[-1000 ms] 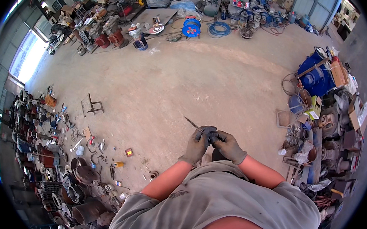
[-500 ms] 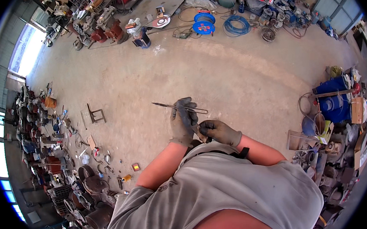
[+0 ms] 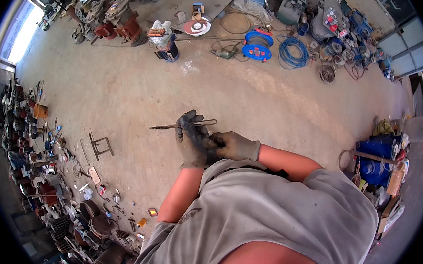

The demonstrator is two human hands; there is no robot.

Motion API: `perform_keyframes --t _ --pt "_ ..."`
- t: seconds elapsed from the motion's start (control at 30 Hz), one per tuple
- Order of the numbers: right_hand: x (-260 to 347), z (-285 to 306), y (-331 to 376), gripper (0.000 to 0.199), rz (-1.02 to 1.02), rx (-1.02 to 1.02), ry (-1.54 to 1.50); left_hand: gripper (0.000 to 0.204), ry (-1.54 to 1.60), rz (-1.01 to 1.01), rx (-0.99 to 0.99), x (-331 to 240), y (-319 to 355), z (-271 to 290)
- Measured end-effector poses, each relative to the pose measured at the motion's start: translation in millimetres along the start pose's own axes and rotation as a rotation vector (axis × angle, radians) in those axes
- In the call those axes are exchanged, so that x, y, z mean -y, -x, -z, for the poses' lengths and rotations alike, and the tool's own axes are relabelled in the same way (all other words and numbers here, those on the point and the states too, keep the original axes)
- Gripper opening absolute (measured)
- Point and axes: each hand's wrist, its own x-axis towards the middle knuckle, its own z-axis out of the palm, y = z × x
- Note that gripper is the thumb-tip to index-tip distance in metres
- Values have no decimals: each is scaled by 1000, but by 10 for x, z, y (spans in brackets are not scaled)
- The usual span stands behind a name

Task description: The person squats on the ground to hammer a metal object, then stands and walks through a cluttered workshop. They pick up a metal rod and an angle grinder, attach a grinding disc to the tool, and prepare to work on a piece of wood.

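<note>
My left hand (image 3: pixel 192 144), in a grey work glove with dark fingers, is closed around a thin metal tool (image 3: pixel 162 127). The tool lies nearly level across the fingers. A dark, narrow end sticks out to the left, and a long loop of bent wire shows on the right. My right hand (image 3: pixel 238 146), in a matching glove, is closed just below and right of it, at my waist. Its fingertips meet the left hand's palm side; whatever they pinch is hidden.
A small metal frame (image 3: pixel 100 145) stands on the floor to the left, near cluttered machine parts (image 3: pixel 103 225). Ahead are a blue cable reel (image 3: pixel 257 46), a coiled blue hose (image 3: pixel 293 52) and a metal sheet (image 3: pixel 217 0). Blue containers (image 3: pixel 375 162) stand at the right.
My view has turned, so the surroundings have shifted. Both hands have drawn closer together, and the right hand's fingers are now more hidden behind the left. The tool stays in my left hand.
</note>
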Motion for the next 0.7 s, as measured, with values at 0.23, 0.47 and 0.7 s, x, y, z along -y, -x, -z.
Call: perform_keyframes --t 0.23,0.47,0.7 --pt "607 1179 -1874 29 -80 128 -212 40 127 64 -89 -908 -2250 -220" --pt "285 2679 -4032 19 -272 -3 -401 41 63 -251 -481 -1716 -4505 616" --pt "-1261 4249 -7762 35 -214 -231 320 44 -334 -102 -859 -1458 -5063 1599"
